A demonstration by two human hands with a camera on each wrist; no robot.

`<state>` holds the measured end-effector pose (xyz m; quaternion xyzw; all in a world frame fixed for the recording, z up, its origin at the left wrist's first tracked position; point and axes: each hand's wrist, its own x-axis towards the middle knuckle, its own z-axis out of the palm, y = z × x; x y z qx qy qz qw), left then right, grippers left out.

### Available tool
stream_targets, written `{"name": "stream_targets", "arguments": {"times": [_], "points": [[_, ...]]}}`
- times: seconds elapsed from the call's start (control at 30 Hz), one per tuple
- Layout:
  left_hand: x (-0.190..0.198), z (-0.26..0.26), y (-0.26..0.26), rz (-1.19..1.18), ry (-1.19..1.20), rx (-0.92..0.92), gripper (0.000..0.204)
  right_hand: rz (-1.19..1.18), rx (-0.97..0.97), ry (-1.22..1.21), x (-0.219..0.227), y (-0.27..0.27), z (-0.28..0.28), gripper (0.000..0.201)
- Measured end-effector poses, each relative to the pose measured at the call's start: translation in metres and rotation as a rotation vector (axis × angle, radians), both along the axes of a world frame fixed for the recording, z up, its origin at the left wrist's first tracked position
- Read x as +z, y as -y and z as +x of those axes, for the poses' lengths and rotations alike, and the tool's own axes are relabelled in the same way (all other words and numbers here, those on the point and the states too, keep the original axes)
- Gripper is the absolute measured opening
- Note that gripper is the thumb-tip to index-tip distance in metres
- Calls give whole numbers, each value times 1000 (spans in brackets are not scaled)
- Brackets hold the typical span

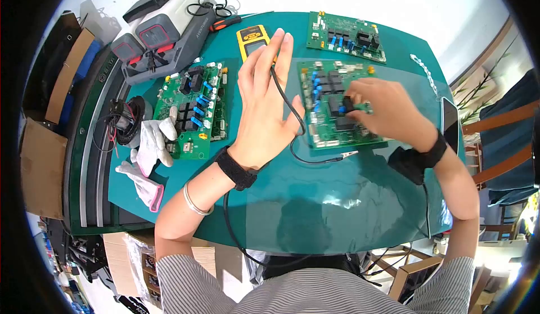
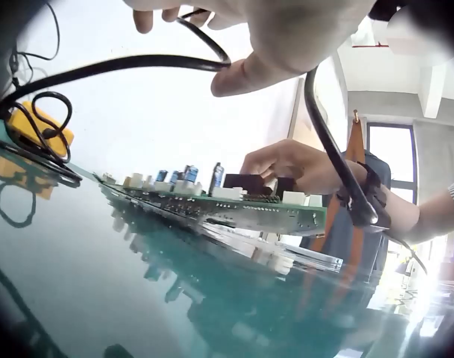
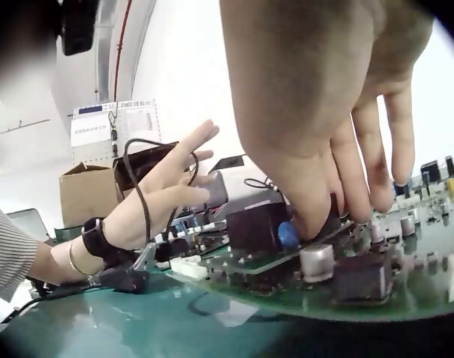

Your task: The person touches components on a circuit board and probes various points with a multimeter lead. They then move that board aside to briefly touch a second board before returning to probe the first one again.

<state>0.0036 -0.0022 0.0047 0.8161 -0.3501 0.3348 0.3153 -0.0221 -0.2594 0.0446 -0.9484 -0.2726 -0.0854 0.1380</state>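
My left hand (image 1: 269,83) hovers over the teal table (image 1: 315,201) with its fingers stretched out. A black test lead (image 1: 292,111) runs between its fingers and under the thumb, ending in an alligator clip (image 1: 349,155) that lies on the table. My right hand (image 1: 360,105) pinches a black block component (image 1: 347,105) on the middle green circuit board (image 1: 337,137). In the right wrist view its fingertips (image 3: 316,216) press around that component (image 3: 253,227) beside a blue part. The left wrist view shows the lead (image 2: 137,67) looped past my thumb, with the board (image 2: 234,209) beyond.
A second circuit board (image 1: 191,111) lies to the left and a third (image 1: 346,35) at the far edge. Between them is a yellow multimeter (image 1: 251,37). White gloves (image 1: 149,151), a grey tool case (image 1: 163,44), a phone (image 1: 450,124) and a cardboard box (image 1: 39,168) surround them.
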Motion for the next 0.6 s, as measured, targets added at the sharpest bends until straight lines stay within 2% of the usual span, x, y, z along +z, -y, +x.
{"name": "stream_targets", "arguments": {"times": [0.17,0.23,0.27,0.33,0.47,0.6], "points": [[0,0,-1,-2,-23,1,103,-32,-24,45,17,45,-13,28],[1,-1,-1,8,-54,-29,94,88,-164,-28,26,58,-20,26],[1,0,-1,7,-53,-35,94,85,-162,-30,27,67,-20,26],[1,-2,0,-4,-58,-38,97,136,-296,-31,27,86,-22,24],[1,-3,1,-11,-67,-35,98,187,-390,-32,14,126,-12,27],[1,-3,0,-1,-67,-31,97,165,-383,-1,5,142,5,26]]}}
